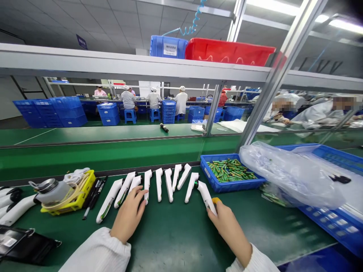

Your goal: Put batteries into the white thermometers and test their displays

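Note:
Several white handheld devices (159, 185) lie in a row across the green tabletop (170, 234). My left hand (131, 213) is over the left part of the row, its fingers apart, with the fingertips beside one white device (147, 183). At the right end of the row, my right hand (227, 223) grips the lower end of another white device (204, 193), which has a small green light near its dark head. Something yellow-orange (216, 200) shows by the right fingers. Green showing along the sides of the leftmost devices (109, 200) faces the table.
A blue tray (235, 186) of green cylindrical cells stands behind my right hand, beside plastic bags (295, 173) on a blue crate (334, 230). At left are a yellow basket (69, 206), pens (95, 196), a black pouch (28, 245) and more white devices (17, 211). People sit beyond the shelf frame.

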{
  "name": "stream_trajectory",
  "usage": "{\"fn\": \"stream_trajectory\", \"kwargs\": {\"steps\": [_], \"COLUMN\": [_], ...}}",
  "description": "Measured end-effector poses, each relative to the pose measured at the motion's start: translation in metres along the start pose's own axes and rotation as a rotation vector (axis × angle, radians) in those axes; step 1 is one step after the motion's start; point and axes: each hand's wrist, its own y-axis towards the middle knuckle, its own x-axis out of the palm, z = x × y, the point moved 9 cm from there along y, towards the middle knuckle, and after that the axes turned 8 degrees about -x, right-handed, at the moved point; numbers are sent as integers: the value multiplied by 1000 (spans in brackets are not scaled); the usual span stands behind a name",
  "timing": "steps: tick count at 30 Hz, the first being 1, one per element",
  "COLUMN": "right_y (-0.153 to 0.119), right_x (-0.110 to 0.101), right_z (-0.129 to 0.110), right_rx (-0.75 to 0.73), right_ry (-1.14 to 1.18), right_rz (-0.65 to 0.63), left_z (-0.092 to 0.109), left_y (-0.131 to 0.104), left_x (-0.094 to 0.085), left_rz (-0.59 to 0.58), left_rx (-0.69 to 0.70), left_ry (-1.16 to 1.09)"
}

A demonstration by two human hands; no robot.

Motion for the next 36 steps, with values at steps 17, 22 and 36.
{"fn": "stream_trajectory", "kwargs": {"steps": [17,22,36], "right_y": [62,54,12], "right_x": [28,17,74], "right_z": [-40,-96,-164], "right_rx": [-47,-140,-117], "right_ry": [718,1430,1684], "right_rz": [96,-32,-443], "left_z": [-16,13,21], "left_y": [21,2,-12], "left_x": [22,19,32], "left_rz": [-74,-186,-311], "left_rx": [-294,-327,-319], "left_ry": [-984,-1293,-1132]}}
